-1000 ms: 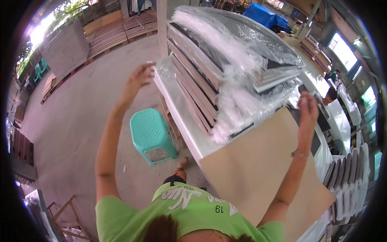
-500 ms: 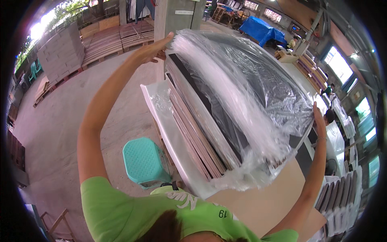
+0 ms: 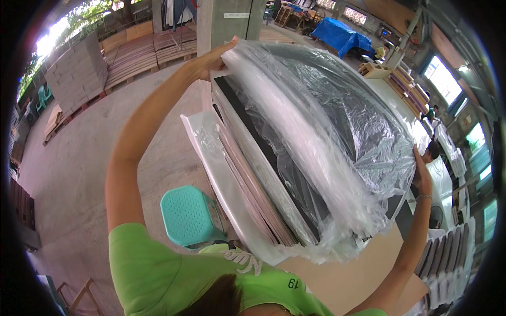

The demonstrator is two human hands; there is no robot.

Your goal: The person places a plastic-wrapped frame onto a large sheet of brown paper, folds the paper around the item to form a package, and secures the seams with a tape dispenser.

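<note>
A clear plastic sheet [image 3: 363,121], bunched into a thick whitish fold, covers most of a dark flat panel [image 3: 253,121]. The panel tops a stack of thin boards [image 3: 247,184] wrapped in plastic film. At the far left corner, my left hand [image 3: 217,59] is closed on the edge of the sheet; some of its fingers are hidden behind the corner. My right hand [image 3: 421,171] grips the sheet's right edge, with its fingers partly hidden by the film. Between my arms the sheet's near edge hangs crumpled over the stack's near end.
A teal plastic stool [image 3: 190,215] stands left of the stack. Beneath the stack's near end lies a brown board [image 3: 337,279]. A concrete pillar [image 3: 226,26] rises beyond the far corner. Wrapped panels [image 3: 448,253] stand at the right; another person [image 3: 433,150] is behind my right hand.
The bunched fold has shifted a little to the right and nearer me. My left hand has closed further round the sheet's corner, and my right hand has moved slightly down and outward.
</note>
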